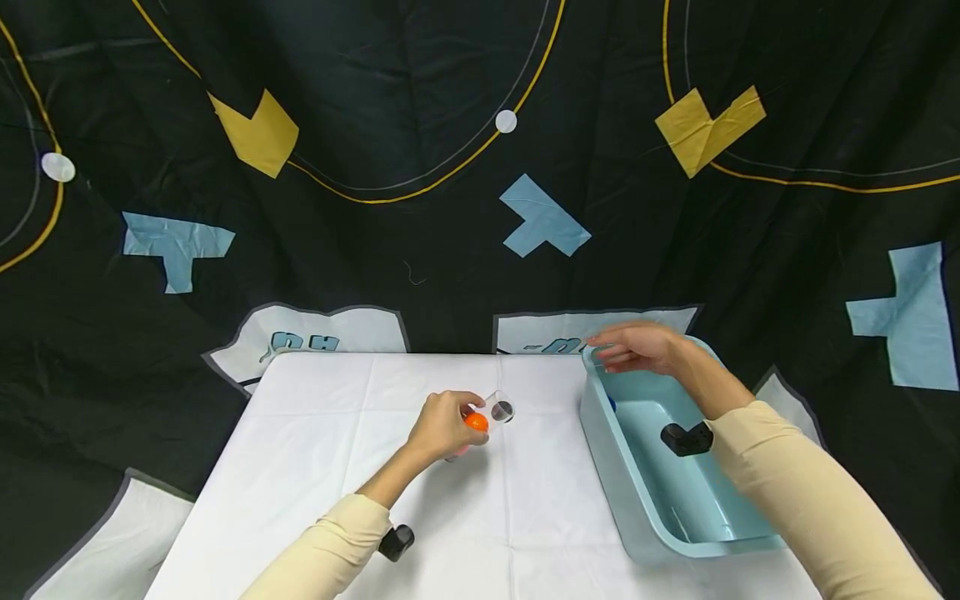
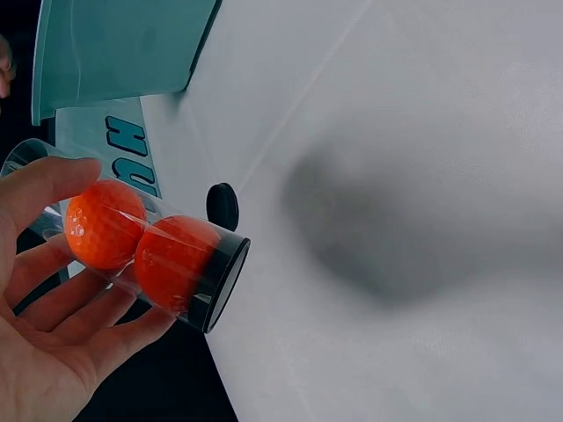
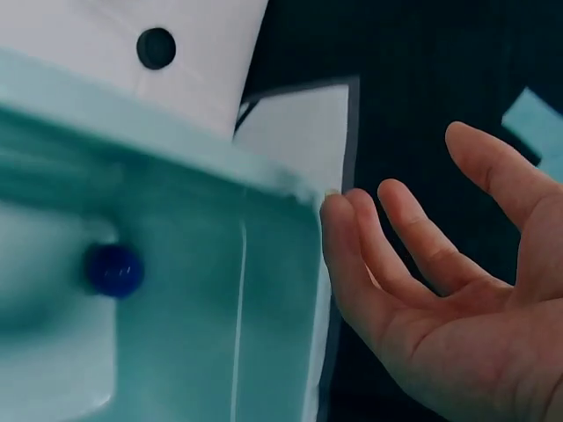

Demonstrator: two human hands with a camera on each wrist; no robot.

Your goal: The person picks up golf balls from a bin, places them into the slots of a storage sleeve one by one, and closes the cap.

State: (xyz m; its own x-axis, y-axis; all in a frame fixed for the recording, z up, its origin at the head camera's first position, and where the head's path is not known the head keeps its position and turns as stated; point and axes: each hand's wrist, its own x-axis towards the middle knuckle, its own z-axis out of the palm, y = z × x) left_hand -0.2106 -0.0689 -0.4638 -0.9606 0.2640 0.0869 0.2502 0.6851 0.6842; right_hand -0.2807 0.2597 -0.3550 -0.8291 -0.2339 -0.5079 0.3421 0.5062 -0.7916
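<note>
My left hand [image 1: 444,429] holds a clear plastic tube [image 2: 123,286] above the white table, thumb on one side and fingers on the other. Two orange golf balls [image 2: 106,224] sit inside it, side by side. A black cap [image 2: 227,286] closes the tube's lower end; the other end points away past the thumb. On the table behind the tube lies a loose black lid [image 3: 157,48]. Over the far left corner of the light blue bin [image 1: 626,500], my right hand [image 1: 636,346] is held with fingers spread and nothing in them.
Inside the bin, a dark blue ball [image 3: 114,270] lies near the far left end. The bin stands on the right side of the white table [image 1: 337,467]. Behind the table hangs a black cloth [image 1: 420,267] with yellow and blue tape marks.
</note>
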